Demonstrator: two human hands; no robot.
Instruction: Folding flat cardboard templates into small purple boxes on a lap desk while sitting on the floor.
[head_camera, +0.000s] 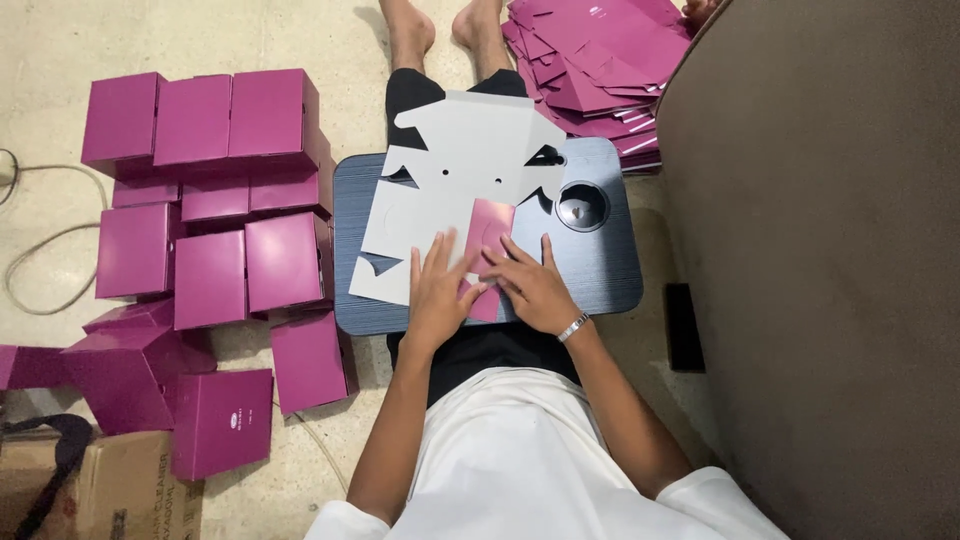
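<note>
**One box blank in folding, many boxes ready**

The left hand (438, 290) and right hand (533, 288) lie with flat, spread fingers, gripping nothing, pressing a magenta flap of the flat grey die-cut cardboard blank (450, 190). Left of the fingers stand finished magenta cardboard boxes (215, 200); beyond them, unfolded magenta blanks (600, 60) wait.

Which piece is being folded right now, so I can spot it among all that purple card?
Find the dark blue lap tray across the seated person's legs. On it lies a flat die-cut box blank, grey-white side up, with one magenta flap folded over, under the left hand and right hand. Unlike the finished magenta boxes alongside, it is unfolded and pale.
</note>
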